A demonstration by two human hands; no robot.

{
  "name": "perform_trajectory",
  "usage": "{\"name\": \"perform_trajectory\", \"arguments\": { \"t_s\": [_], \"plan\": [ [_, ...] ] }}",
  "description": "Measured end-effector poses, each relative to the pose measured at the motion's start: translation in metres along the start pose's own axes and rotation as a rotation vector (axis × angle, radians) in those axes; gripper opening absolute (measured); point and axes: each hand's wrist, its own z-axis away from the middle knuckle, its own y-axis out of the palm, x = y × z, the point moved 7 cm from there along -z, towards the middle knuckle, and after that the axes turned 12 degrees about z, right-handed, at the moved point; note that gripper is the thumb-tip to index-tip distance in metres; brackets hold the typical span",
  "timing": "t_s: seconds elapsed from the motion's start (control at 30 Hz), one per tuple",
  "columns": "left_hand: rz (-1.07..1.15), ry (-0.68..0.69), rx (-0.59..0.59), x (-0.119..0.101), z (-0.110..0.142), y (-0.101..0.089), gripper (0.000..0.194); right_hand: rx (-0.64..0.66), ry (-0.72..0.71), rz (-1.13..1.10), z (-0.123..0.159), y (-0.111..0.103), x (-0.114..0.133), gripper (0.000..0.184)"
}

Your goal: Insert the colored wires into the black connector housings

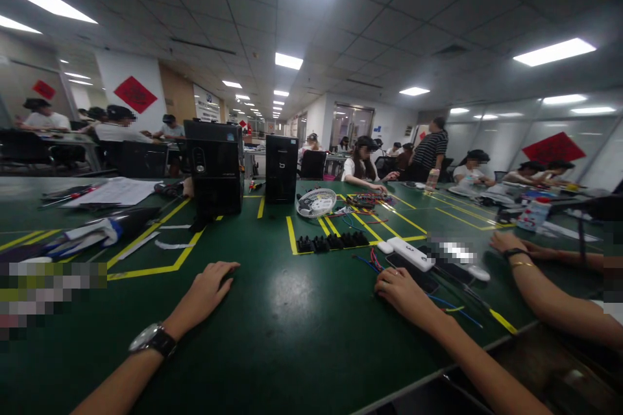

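My left hand (211,288) rests on the green tabletop (292,343) with its fingers stretched out and nothing in them. A watch (150,338) with a dark strap is on that wrist. On the right, my right hand (402,295) lies palm down, fingers loosely extended and apparently holding nothing. Beside its fingertips run thin red and blue wires (372,260). Just beyond it are a white oblong device (411,253) and a dark flat phone-like slab (413,272). Several small black parts (333,242) stand in a row farther out, between the hands.
Two black computer cases (214,165) stand at the back. A white basket (316,202) and a wire bundle (367,200) lie within yellow tape lines. Another person's hands (516,249) rest at the right. Papers (114,192) and a blue-white bundle (92,233) lie left.
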Motion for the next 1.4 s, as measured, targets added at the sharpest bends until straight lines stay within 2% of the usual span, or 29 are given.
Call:
{"name": "perform_trajectory", "arguments": {
  "t_s": [0.1, 0.2, 0.37, 0.47, 0.57, 0.7, 0.77, 0.87, 0.93, 1.03, 1.13, 1.2, 1.23, 1.27, 1.33, 1.4],
  "plan": [
    [0.078, 0.018, 0.024, -0.009, -0.004, 0.002, 0.043, -0.111, 0.129, -0.211, -0.012, -0.007, -0.021, 0.025],
    [0.133, 0.054, 0.105, -0.034, -0.015, 0.014, 0.044, -0.226, 0.328, -0.483, -0.025, -0.016, -0.052, 0.025],
    [0.28, 0.107, 0.127, -0.085, -0.054, 0.051, 0.034, -0.292, 0.641, -1.079, -0.032, -0.015, -0.083, 0.024],
    [0.329, 0.126, 0.12, -0.104, -0.083, 0.077, 0.032, -0.461, 0.757, -1.26, -0.027, -0.025, -0.095, 0.027],
    [0.355, 0.14, 0.118, -0.112, -0.11, 0.101, 0.033, -0.666, 0.753, -1.313, -0.024, -0.048, -0.105, 0.029],
    [0.37, 0.139, 0.125, -0.11, -0.131, 0.123, 0.031, -0.904, 0.643, -1.275, -0.028, -0.085, -0.112, 0.031],
    [0.362, 0.132, 0.128, -0.106, -0.133, 0.129, 0.032, -0.939, 0.601, -1.278, -0.037, -0.094, -0.113, 0.033],
    [0.344, 0.128, 0.109, -0.102, -0.126, 0.13, 0.035, -0.881, 0.6, -1.333, -0.059, -0.088, -0.116, 0.035],
    [0.331, 0.126, 0.089, -0.102, -0.117, 0.125, 0.038, -0.863, 0.62, -1.347, -0.071, -0.08, -0.119, 0.036],
    [0.368, 0.069, 0.037, -0.102, -0.098, 0.11, 0.042, -0.95, 0.651, -1.302, -0.077, -0.081, -0.121, 0.036],
    [0.573, -0.039, 0.016, -0.1, -0.075, 0.096, 0.052, -1.046, 0.581, -1.173, -0.076, -0.104, -0.097, 0.03],
    [0.78, -0.104, 0.019, -0.098, -0.06, 0.088, 0.066, -1.005, 0.463, -1.084, -0.081, -0.121, -0.058, 0.024],
    [0.883, -0.132, 0.013, -0.097, -0.054, 0.084, 0.074, -0.916, 0.387, -1.08, -0.088, -0.123, -0.032, 0.023],
    [0.973, -0.159, -0.003, -0.094, -0.048, 0.08, 0.081, -0.759, 0.312, -1.112, -0.099, -0.117, -0.002, 0.023],
    [1.11, -0.205, -0.056, -0.087, -0.038, 0.07, 0.089, -0.35, 0.174, -1.248, -0.12, -0.088, 0.067, 0.024],
    [1.222, -0.245, -0.096, -0.077, -0.03, 0.062, 0.085, -0.051, 0.121, -1.365, -0.134, -0.049, 0.126, 0.025]
  ]
}}
